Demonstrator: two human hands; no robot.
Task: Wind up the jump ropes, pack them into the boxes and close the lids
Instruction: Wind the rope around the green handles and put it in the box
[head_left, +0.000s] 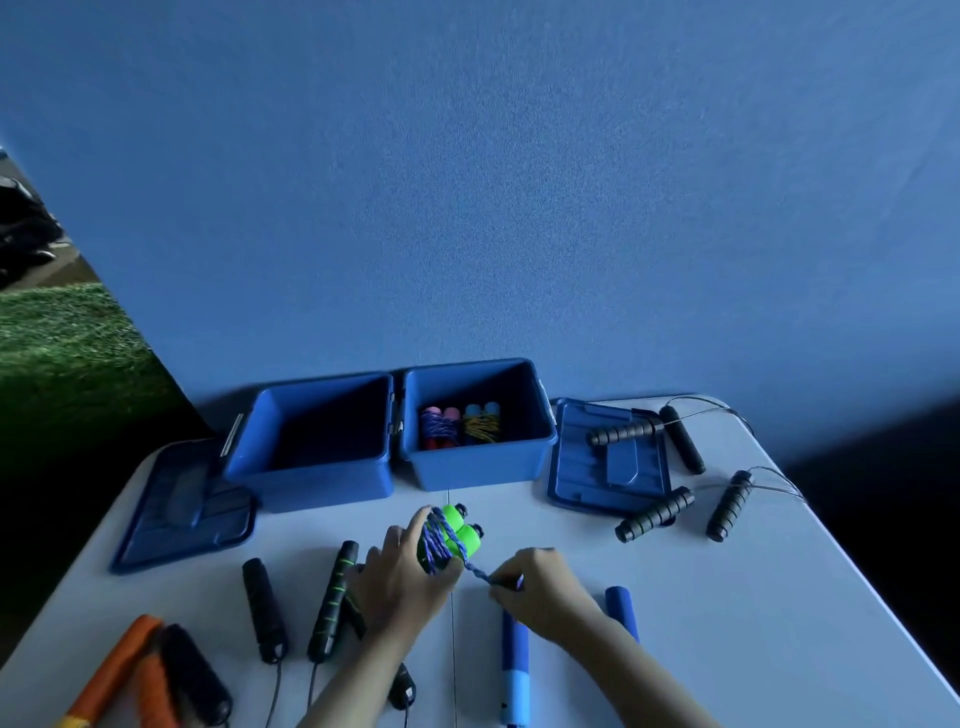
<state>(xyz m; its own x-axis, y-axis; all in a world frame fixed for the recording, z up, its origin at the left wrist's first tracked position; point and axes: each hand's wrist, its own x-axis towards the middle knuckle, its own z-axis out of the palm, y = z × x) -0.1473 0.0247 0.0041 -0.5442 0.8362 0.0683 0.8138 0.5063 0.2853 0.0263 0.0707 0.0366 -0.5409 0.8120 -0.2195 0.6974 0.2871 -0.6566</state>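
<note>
Two open boxes side by side at table (727, 597) rear, against the wall; left box (311, 441) touching right box (478, 426); two wound ropes (460, 426) inside the right box. One lid (182, 504) flat left of the left box; other lid (608, 462) flat right of the right box, a ridged handle (621, 432) lying on it; three more handles right of that lid. Front centre: left hand (400, 577) holds a wound bundle (449, 535); right hand (540, 587), just right, pinches its rope end. Loose handles lie front left and beneath the right hand.
</note>
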